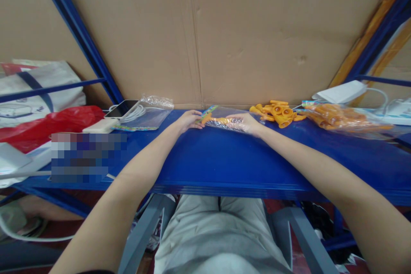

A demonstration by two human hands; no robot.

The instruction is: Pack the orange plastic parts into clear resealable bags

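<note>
Left hand: fingers pinching the clear bag's printed left end.
Right hand: fingers flat, pressed together on the bag.
Risk: slick film could slip, spilling the orange pieces lying loose just right.

A clear plastic bag lies flat between both sets of fingers, an orange plastic piece inside it; its colourful printed header sits beside the left fingers.
</note>
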